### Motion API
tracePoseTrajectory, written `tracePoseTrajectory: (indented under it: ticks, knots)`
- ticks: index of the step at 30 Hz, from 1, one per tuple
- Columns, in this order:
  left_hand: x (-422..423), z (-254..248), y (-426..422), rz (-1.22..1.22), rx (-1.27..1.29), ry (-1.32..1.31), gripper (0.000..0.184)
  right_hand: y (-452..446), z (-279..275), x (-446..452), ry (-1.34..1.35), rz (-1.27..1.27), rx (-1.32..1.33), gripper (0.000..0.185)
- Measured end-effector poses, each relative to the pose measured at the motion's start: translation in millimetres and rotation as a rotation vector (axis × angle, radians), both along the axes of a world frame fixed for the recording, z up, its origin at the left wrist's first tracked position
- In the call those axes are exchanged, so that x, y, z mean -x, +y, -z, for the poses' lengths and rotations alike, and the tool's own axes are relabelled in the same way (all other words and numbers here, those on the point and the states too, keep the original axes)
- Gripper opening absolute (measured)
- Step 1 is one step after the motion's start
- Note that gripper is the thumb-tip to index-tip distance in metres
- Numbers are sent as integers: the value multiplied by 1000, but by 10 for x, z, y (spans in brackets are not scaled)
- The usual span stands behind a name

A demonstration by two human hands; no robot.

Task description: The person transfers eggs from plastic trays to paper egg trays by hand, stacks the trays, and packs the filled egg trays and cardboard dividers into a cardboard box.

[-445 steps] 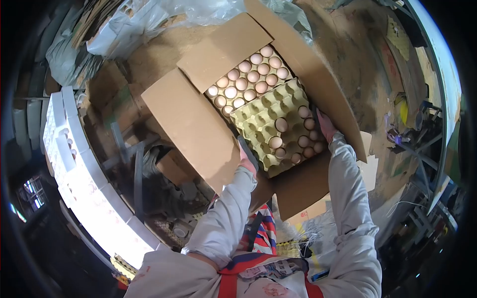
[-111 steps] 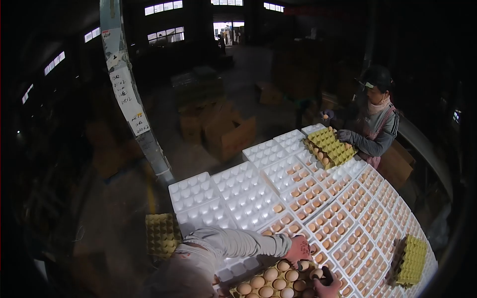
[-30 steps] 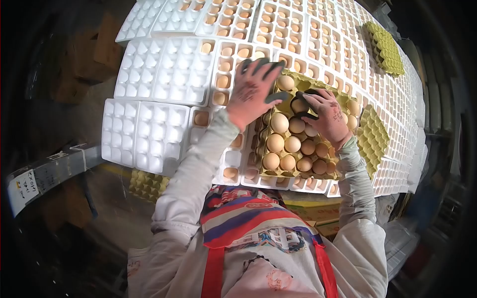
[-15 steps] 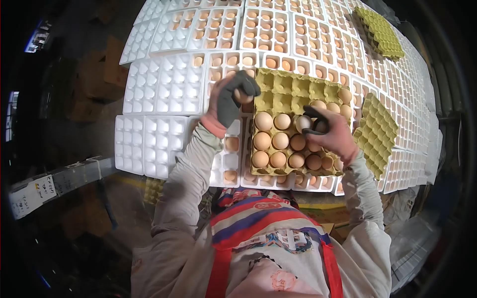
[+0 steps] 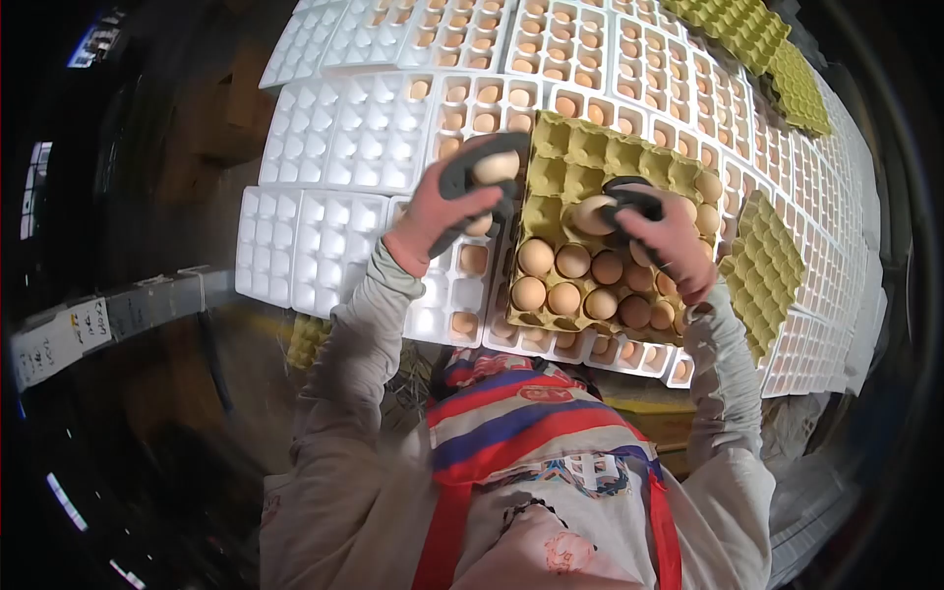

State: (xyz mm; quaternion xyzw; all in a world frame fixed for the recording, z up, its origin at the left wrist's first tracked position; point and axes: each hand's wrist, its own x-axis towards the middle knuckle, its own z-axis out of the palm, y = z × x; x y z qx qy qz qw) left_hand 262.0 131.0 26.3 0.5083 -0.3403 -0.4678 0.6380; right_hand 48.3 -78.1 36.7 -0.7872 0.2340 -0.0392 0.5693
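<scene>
My left hand (image 5: 447, 202), in a pink glove with dark fingers, holds a pale egg (image 5: 496, 168) just left of the yellow pulp tray (image 5: 565, 147). Another egg (image 5: 479, 225) shows under that hand; whether it is held too, I cannot tell. Over the middle of the pulp tray, my right hand (image 5: 661, 231) grips an egg (image 5: 594, 214) between dark fingertips. Several brown eggs fill the tray's near rows and right side, while its upper left cups are bare. White foam trays (image 5: 380, 133) lie around and under it.
Foam trays with eggs (image 5: 556, 44) spread across the back and right. A yellow pulp tray (image 5: 762, 265) lies at the right, more pulp trays (image 5: 733, 29) at the upper right. A grey beam (image 5: 138, 315) with paper labels is at the left.
Both hands have taken eggs from the pulp tray's third row, whose left cups now look bare. My left hand has turned, showing a pale egg in its fingers. The view has shifted slightly.
</scene>
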Motion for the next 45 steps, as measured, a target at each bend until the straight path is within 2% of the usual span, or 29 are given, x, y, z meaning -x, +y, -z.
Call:
tracePoseTrajectory:
  ticks: [1,2,3,4,5,7,8,10,12,13,15,17,20,21,23,24,25,27,28,31,32,34,37,38,41,42,43,44,45]
  knots:
    - [101,68,43,19,20,-301,53,-91,108,56,-90,160,-357,48]
    - [230,-106,69,175,-247,-992,57,-45,20,34,-232,42,-324,50]
    - [331,-15,65,237,-262,-1245,55,5,-75,-7,-379,-80,-294,51]
    - [434,75,61,287,-258,-1499,54,36,-138,-138,-357,-85,-391,45]
    - [460,37,45,395,-349,-1559,53,65,-203,-269,-334,-86,-488,40]
    - [453,73,161,326,-245,-1539,51,167,-369,-529,-209,-25,-541,39]
    - [448,8,253,172,-203,-1373,52,241,-471,-657,-108,29,-505,41]
    - [419,-32,687,-179,-310,-1191,51,422,-442,-1031,-179,-338,305,34]
    - [283,135,1214,-405,-450,-1027,56,854,-391,-1308,-28,-610,976,29]
    - [223,302,1450,-480,-539,-964,58,1038,-240,-1389,179,-709,1188,27]
    - [170,649,1720,-500,-722,-964,57,1210,316,-1489,90,-920,1289,23]
    - [157,792,1666,-508,-784,-1047,55,1272,903,-1471,-79,-860,1381,17]
    - [73,1049,1452,-405,-858,-1204,55,1356,862,-1623,382,-1085,1277,25]
    - [50,1023,1409,-359,-925,-1226,54,1390,784,-1622,353,-1002,1167,26]
    - [36,1000,1473,-480,-912,-1222,50,1501,596,-1557,292,-829,949,30]
    - [24,985,1546,-529,-907,-1224,49,1704,699,-1525,167,-609,562,29]
    - [55,942,1630,-608,-781,-1058,49,1797,757,-1548,288,-626,449,32]
    - [159,892,1728,-581,-684,-794,59,1997,1072,-1440,232,-667,630,41]
    - [218,914,1732,-478,-788,-631,68,2043,1140,-1410,214,-689,797,48]
    - [320,1089,1732,-311,-925,-874,68,2167,700,-1380,237,-694,825,53]
    - [299,1102,1734,-302,-921,-891,64,2229,693,-1344,319,-695,866,57]
    - [301,1123,1728,-276,-907,-917,56,2343,809,-1115,241,-709,961,56]
    - [346,1163,1690,-637,-611,-826,45,2441,1077,-826,178,-664,966,49]
    - [343,1131,1636,-680,-470,-651,42,2469,1080,-748,144,-611,971,47]
    - [534,1325,1351,-600,-359,-774,44,2389,613,-569,-37,-431,865,37]
    - [582,1405,1274,-351,-511,-1219,46,2244,302,-471,-69,-468,687,38]
    - [646,1527,1232,-188,-517,-1347,50,2072,21,-363,-110,-497,509,39]
    - [735,1317,1179,-128,-612,-1334,51,1852,-168,-262,-154,-415,674,40]
    - [739,1333,1154,-231,-580,-1415,56,1606,-304,-154,-204,-328,843,42]
